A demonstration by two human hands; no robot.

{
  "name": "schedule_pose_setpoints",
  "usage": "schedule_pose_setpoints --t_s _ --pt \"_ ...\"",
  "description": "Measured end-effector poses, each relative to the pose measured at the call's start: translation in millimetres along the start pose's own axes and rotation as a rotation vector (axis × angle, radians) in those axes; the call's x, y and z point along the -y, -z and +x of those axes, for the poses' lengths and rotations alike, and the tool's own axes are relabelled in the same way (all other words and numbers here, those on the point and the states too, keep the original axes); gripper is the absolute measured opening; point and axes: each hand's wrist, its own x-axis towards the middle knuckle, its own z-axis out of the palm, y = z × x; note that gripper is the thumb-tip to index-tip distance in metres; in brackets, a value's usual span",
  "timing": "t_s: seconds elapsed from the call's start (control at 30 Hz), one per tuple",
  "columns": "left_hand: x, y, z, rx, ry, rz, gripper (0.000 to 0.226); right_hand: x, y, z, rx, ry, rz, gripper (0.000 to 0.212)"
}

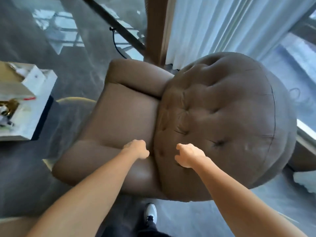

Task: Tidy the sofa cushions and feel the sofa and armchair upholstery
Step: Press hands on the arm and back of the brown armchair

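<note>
I am leaning over the brown armchair (128, 117) with both arms stretched out, and I am feeling its upholstery. My left hand (136, 148) is resting by the inner edge of the near armrest (95, 161), the fingers curled under so that I cannot tell whether they are pinching fabric or just pressing. My right hand (189, 157) is lying on the tufted backrest (222, 120), fingers loosely bent and a little spread, holding nothing, with a button dimple just beyond the fingertips and another just left of my thumb. The seat cushion (126, 115) is lying beyond my left knuckles, smooth and in place. I am judging that the armchair part of the job is under way: back and armrest are being touched, while the seat and far armrest (136, 74) are not. No sofa is showing here, so I cannot say whether its cushions are tidied. My shoe (150, 213) is standing on the floor below my wrists.
</note>
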Motion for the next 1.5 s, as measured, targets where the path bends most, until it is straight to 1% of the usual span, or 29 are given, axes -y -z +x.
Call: schedule_pose_setpoints --t_s 0.07,0.13,0.2,0.3,0.4,0.5,0.63,0.7,0.8,0.87,0.93,1.07,1.17,1.5 --pt "-4.7 6.6 2.1 0.015 -0.007 -0.021 0.031 -9.6 1.8 -3.3 -0.065 -0.021 -0.002 0.042" --pt "1.7 3.4 10.1 -0.008 0.000 -0.104 0.026 -21.9 2.1 -5.3 -0.165 -0.062 -0.100 0.046" --pt "19.1 -11.0 21.7 -0.021 0.035 -0.119 0.029 -36.6 -2.9 -3.4 -0.196 -0.126 -0.213 0.052" --pt "55.2 -44.1 40.7 0.070 0.112 -0.051 0.043 -52.7 -24.2 3.3 -0.102 -0.245 -0.234 0.065" --pt "86.4 -66.8 59.7 0.125 0.089 0.081 0.055 -53.3 -56.0 7.1 -0.056 -0.302 -0.301 0.081" --pt "113.6 -83.4 89.4 0.146 0.062 0.127 0.071 -56.0 -79.8 18.2 -0.102 -0.344 -0.345 0.094" --pt "139.2 -108.2 132.3 0.231 0.052 0.234 0.095 -68.8 -99.5 36.4 -0.186 -0.387 -0.386 0.111" --pt "145.6 -124.4 146.5 0.271 0.062 0.229 0.103 -80.1 -108.0 42.7 -0.244 -0.371 -0.415 0.114" --pt "146.3 -157.2 149.2 0.306 0.054 0.235 0.120 -103.5 -112.4 48.9 -0.309 -0.323 -0.437 0.112" --pt "139.3 -179.6 145.0 0.249 0.028 0.274 0.132 -121.5 -111.2 55.2 -0.330 -0.298 -0.440 0.112" --pt "126.2 -195.2 143.1 0.182 0.026 0.267 0.138 -141.4 -107.4 62.3 -0.323 -0.285 -0.438 0.112" --pt "87.5 -213.8 141.0 0.129 0.054 0.209 0.139 -185.7 -91.7 74.8 -0.297 -0.265 -0.445 0.112" --pt "60.9 -228.3 140.5 0.068 0.079 0.179 0.138 -215.3 -79.6 91.3 -0.312 -0.229 -0.495 0.112" --pt "1.8 -248.5 149.4 0.041 0.172 0.053 0.142 -274.0 -34.4 157.5 -0.478 -0.004 -0.573 0.115"
